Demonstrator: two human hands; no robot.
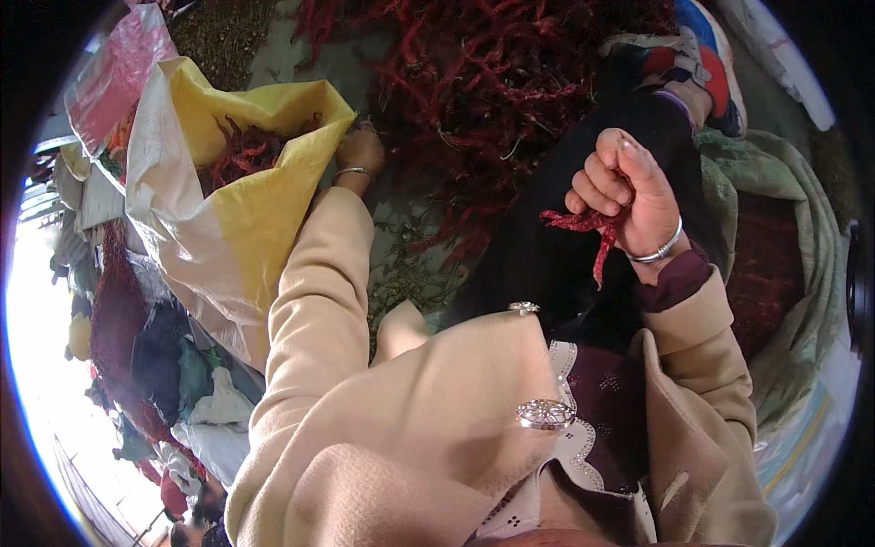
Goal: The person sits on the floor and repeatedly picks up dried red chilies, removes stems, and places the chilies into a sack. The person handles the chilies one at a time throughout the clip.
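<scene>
My right hand (pixel 625 181) is raised over my dark trouser leg, its fingers curled around dried red chili peppers (pixel 600 229) that hang out below the fist. My left hand (pixel 360 152) is beside the rim of a yellow and white woven sack (pixel 273 205); its fingers are dim and partly hidden, so what it touches is unclear. Inside that sack lie more dried red chilies (pixel 249 154). A large heap of dried red chilies (pixel 472 89) spreads over the floor in front of me.
At the right stands a greenish sack (pixel 817 225) with dark red contents. Loose stems and bits (pixel 417 273) lie on the floor sheet. A pink plastic bag (pixel 126 68) is at the upper left. Other sacks and cloths are piled at the left; part of a person shows at the lower left.
</scene>
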